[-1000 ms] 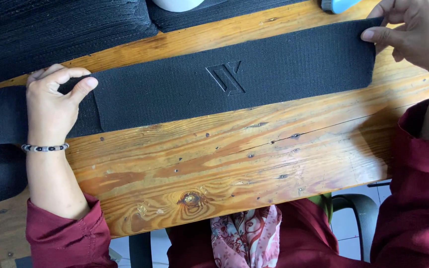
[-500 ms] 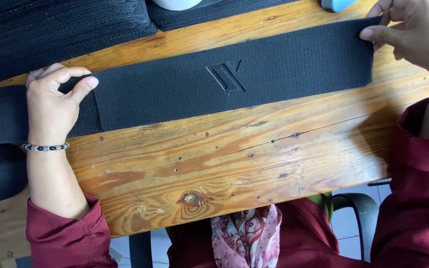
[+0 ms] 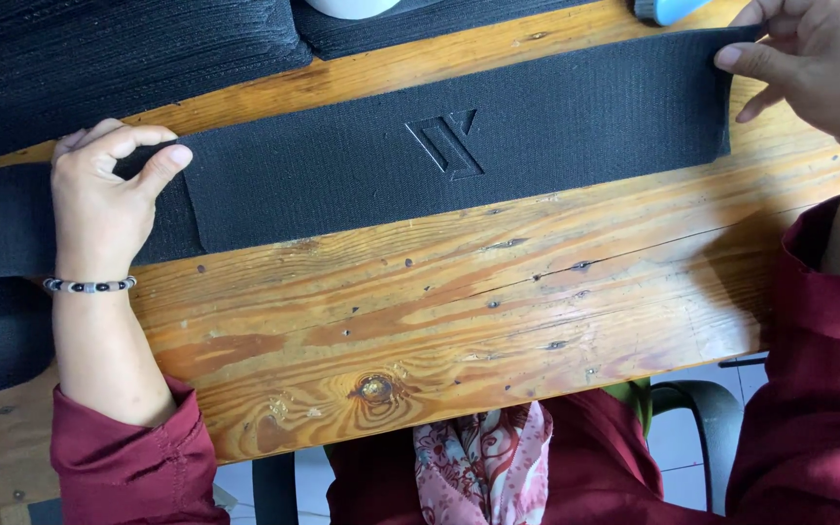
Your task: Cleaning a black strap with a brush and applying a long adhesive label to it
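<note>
One head-worn camera looks steeply down, close over the table [image 3: 459, 311], with both forearms entering from the lower frame edge.

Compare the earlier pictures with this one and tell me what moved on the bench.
Almost nothing changed. The right hand shifted very slightly at the right end of the black knitted strip, without letting go. The left hand stays pinched on the strip's left end, and the strip still lies stretched flat across the wooden bench with its embossed mark facing up. The black fabric stack behind is unmoved.
</note>
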